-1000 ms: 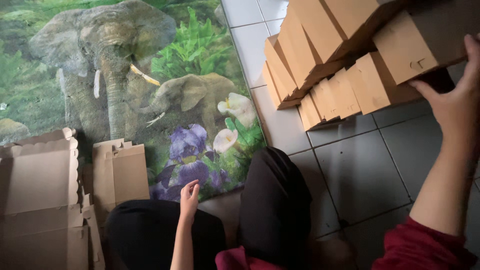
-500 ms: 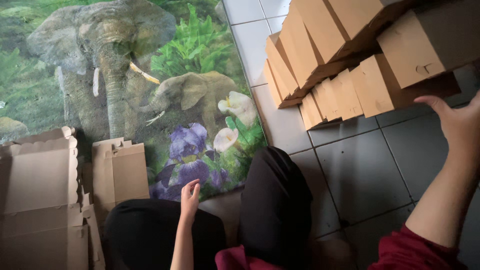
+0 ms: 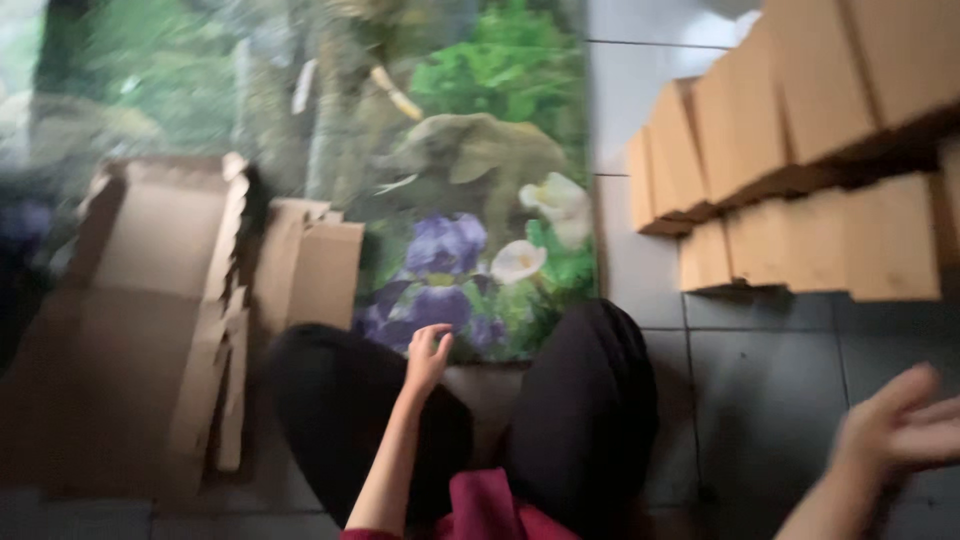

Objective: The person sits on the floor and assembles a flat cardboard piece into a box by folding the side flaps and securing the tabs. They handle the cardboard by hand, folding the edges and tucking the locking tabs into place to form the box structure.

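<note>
Right hand [image 3: 895,430] spread, empty, blurred—stacked folded cardboard boxes [image 3: 800,160] well above/ahead of its fingertips; left hand [image 3: 428,355] loosely curled, holding nothing, flat cardboard blanks [image 3: 200,300] to its left—a hasty reach w/ right could likely topple stack.

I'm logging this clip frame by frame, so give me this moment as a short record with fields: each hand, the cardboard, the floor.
left hand: empty, loosely curled, over the knee
right hand: empty, open, blurred, above the grey tiles
folded boxes: brown stack at upper right on the tiles
flat cardboard: unfolded sheets on the left
mat: printed with elephants and flowers
</note>
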